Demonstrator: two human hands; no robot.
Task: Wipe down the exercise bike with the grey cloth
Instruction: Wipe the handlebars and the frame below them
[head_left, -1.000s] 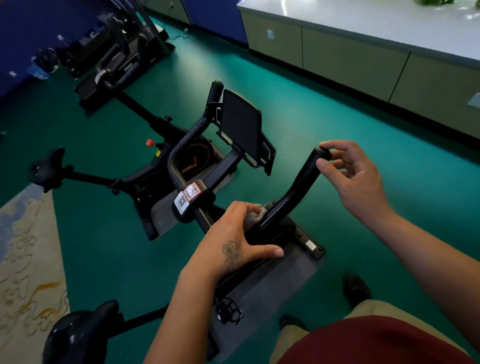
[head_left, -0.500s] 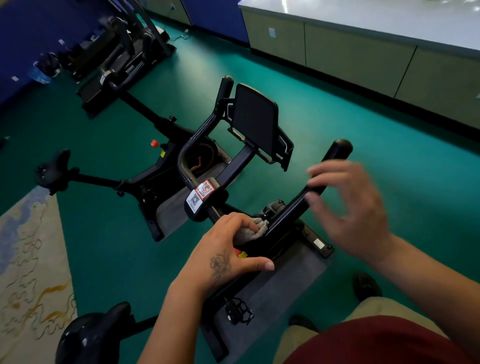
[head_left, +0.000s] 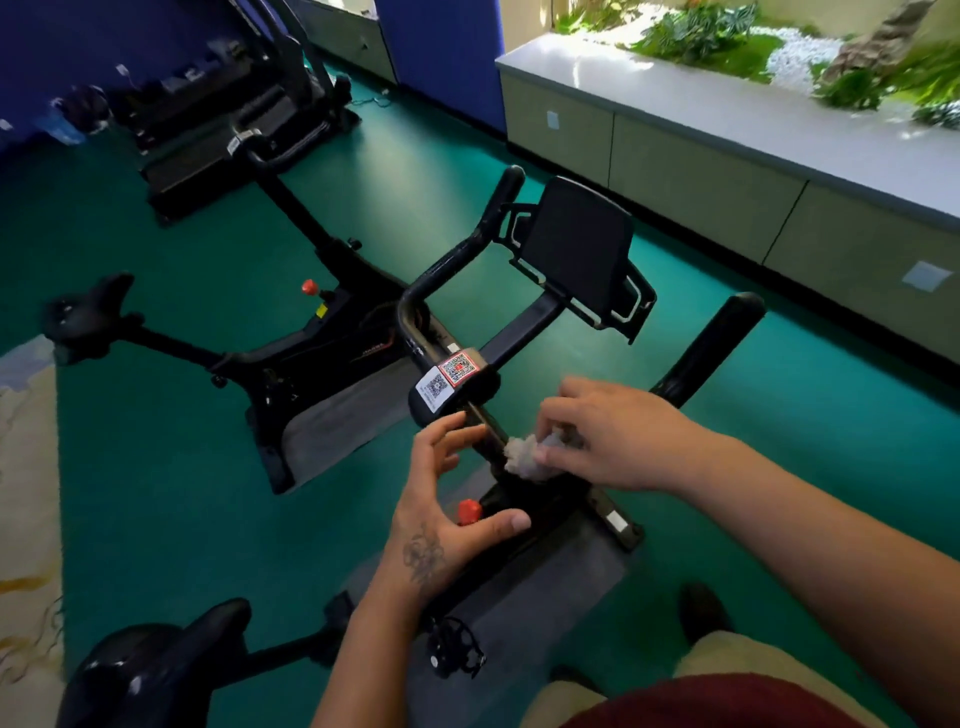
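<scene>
The right hand (head_left: 613, 436) pinches the crumpled grey cloth (head_left: 530, 457) in its curled fingers (head_left: 550, 415), pressed against the exercise bike (head_left: 519, 332) at the handlebar junction. Just left of the cloth, the left hand (head_left: 447, 499) hovers with fingers spread, holding nothing. A red knob (head_left: 468, 512) sits beneath its thumb.

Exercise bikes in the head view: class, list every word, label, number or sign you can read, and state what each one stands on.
No text reads clearly.
Red QR sticker on the near bike's handlebar clamp: code only, print too small.
White QR sticker beside it: code only, print too small.
Red lettering on the second bike's frame: blurred, unreadable.
Yellow label on that frame: too small.
White tag on the near bike's base: blank or too small.
</scene>
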